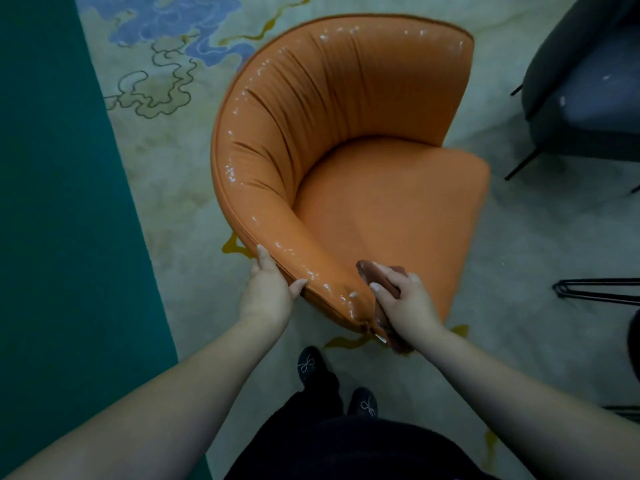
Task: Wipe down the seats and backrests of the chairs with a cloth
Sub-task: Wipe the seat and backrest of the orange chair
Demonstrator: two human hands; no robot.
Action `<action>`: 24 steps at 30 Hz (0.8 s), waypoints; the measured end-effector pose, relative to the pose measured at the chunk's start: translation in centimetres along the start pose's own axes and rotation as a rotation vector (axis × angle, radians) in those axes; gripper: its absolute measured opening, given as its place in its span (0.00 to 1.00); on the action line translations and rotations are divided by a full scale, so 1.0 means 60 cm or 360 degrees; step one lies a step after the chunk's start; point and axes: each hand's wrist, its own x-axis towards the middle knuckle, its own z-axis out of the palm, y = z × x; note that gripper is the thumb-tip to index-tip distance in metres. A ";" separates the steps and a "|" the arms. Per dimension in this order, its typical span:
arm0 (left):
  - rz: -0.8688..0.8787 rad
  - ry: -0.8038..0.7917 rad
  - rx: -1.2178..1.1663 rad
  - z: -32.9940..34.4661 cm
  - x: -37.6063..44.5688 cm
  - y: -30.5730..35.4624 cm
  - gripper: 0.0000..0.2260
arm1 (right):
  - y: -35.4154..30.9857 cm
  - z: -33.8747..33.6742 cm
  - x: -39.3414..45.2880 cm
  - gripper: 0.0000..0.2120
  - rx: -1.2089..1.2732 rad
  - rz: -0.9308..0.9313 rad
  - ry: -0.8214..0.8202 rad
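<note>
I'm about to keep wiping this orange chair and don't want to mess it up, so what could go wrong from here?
1. The left hand grips only the end of the orange chair backrest; a hard push from the right hand with the brown cloth might swivel or shift it.
2. The backrest rim already glistens as if wet, so streaks may be left.
3. The cloth hangs below the hand and may drag on the carpet, picking up dirt.
</note>
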 end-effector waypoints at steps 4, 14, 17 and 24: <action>0.0016 0.0049 -0.0019 0.000 0.008 -0.009 0.52 | 0.010 0.024 -0.017 0.18 0.0183 0.0035 0.0117; 0.0063 -0.0130 -0.0163 -0.010 0.031 -0.012 0.57 | -0.012 0.134 -0.012 0.18 0.0177 0.0373 0.0361; 0.0055 -0.0181 -0.0119 0.000 0.037 -0.009 0.57 | -0.009 0.141 -0.006 0.18 0.0091 0.0464 0.0443; 0.0063 -0.0133 -0.0001 0.008 0.043 -0.013 0.58 | -0.038 0.175 -0.016 0.19 -0.0149 0.0216 0.0632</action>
